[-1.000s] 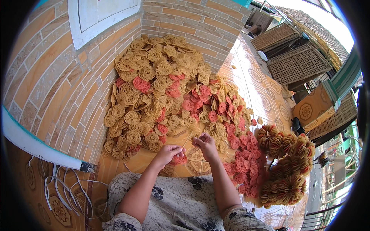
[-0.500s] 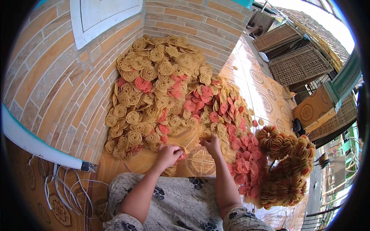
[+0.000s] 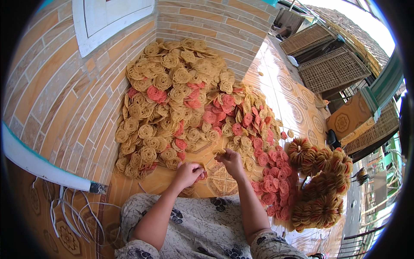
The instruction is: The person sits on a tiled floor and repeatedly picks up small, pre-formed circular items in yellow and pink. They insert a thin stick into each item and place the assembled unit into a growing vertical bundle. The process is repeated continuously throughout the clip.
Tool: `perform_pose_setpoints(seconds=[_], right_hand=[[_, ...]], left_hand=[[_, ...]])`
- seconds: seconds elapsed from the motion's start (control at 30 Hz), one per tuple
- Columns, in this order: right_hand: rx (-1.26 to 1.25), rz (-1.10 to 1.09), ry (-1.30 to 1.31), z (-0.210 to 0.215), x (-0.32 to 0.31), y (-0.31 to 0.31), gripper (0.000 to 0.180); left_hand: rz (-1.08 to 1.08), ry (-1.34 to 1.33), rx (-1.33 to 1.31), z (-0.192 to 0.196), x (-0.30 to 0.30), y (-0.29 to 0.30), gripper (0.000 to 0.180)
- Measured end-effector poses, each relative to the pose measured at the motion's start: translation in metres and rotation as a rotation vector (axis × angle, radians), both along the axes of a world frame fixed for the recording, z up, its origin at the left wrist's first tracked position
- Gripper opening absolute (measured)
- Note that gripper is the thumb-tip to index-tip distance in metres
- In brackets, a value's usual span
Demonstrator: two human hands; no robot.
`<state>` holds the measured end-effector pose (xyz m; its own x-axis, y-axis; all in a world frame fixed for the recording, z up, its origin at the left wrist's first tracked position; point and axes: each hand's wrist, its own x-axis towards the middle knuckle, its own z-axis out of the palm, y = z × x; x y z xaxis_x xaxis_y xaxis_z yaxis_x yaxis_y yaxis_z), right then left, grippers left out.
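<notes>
Right hand: pinched one tan disc above the floor. Left hand: fingers closed around discs, mostly hidden. Bundles, rightmost: looked finished. Heap, beside the wall: lay loose, seemingly the larger share left.

The wall has long, narrow bricks in tan, orange and grey. In this wall is set a white-framed panel. The floor before the wall has orange patterned tiles. To the wall's right, daylight shines strongly, near woven lattice panels and a green pillar.
</notes>
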<state>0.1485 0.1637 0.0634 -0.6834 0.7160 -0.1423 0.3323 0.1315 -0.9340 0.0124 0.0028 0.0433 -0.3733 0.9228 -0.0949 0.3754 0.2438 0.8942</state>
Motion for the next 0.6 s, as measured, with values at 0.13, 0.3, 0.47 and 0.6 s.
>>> perform_pose_setpoints(seconds=[0.13,0.3,0.47,0.6], right_hand=[[0.740,0.152,0.129,-0.020,0.006,0.022,0.039],[1.033,-0.568,-0.388,-0.062,0.015,0.086,0.047],[0.726,-0.283,-0.501,-0.078,0.022,0.095,0.050],[0.299,-0.292,-0.307,-0.062,0.009,0.075,0.037]], left_hand=[[0.022,0.032,0.047,-0.005,0.000,0.001,0.019],[0.059,0.121,0.111,-0.012,0.001,0.002,0.022],[0.068,0.289,0.128,-0.021,0.001,0.003,0.017],[0.090,0.285,0.177,-0.026,0.001,0.004,0.017]])
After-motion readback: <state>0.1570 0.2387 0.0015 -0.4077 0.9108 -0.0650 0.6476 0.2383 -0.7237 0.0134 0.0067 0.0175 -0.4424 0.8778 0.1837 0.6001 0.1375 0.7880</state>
